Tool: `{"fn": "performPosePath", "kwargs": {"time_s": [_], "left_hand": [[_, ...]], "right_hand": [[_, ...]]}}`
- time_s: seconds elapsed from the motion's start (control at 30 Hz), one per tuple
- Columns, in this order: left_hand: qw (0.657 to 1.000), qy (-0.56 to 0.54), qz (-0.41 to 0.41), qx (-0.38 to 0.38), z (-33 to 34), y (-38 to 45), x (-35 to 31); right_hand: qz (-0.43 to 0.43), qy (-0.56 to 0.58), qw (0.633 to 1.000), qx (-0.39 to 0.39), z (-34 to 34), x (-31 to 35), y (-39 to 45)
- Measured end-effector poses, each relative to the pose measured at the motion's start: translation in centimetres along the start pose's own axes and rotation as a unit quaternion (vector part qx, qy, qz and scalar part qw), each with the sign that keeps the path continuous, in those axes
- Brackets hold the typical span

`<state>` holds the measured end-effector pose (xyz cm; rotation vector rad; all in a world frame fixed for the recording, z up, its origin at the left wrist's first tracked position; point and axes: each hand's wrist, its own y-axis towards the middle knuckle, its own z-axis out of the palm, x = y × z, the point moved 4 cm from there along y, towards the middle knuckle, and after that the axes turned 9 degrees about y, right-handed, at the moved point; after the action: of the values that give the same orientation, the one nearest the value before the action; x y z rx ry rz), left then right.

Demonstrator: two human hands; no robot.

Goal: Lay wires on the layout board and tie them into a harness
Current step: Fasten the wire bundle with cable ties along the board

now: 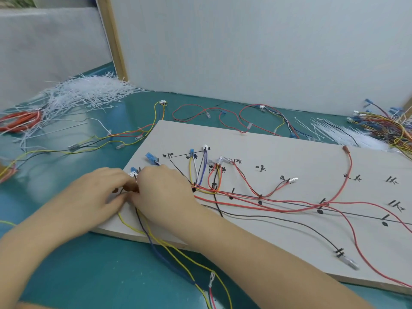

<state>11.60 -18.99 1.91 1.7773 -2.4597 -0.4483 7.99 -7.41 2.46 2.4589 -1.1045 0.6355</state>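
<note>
Teal tabletop fills the scene, with white panels behind. At far left lies a heap of white cable ties, within reach for tying. Next, the left hand and right hand meet at the near-left corner of the pale layout board, fingers curled together, apparently pinching wire ends by a blue terminal to seat them; the grip itself is hidden. Yellow and blue wires trail off the board's front edge. Rightward, red wires follow drawn routing lines. At far right sits a spare wire bundle.
</note>
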Motion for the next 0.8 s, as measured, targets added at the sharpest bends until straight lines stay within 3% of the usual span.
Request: {"fn": "performPosePath", "kwargs": {"time_s": [0.4,0.6,0.8], "left_hand": [[0.999,0.042,0.014,-0.015,0.8,-0.2,0.7],[0.999,-0.008,-0.047,-0.025,0.3,-1.2,0.8],[0.962,-0.159,-0.211,-0.064,1.4,-0.9,1.8]], "right_hand": [[-0.003,-0.003,1.0,0.009,0.1,-0.2,-0.5],[0.002,0.02,1.0,0.01,0.2,-0.3,-0.3],[-0.012,0.006,1.0,0.007,0.3,0.3,-0.2]]}}
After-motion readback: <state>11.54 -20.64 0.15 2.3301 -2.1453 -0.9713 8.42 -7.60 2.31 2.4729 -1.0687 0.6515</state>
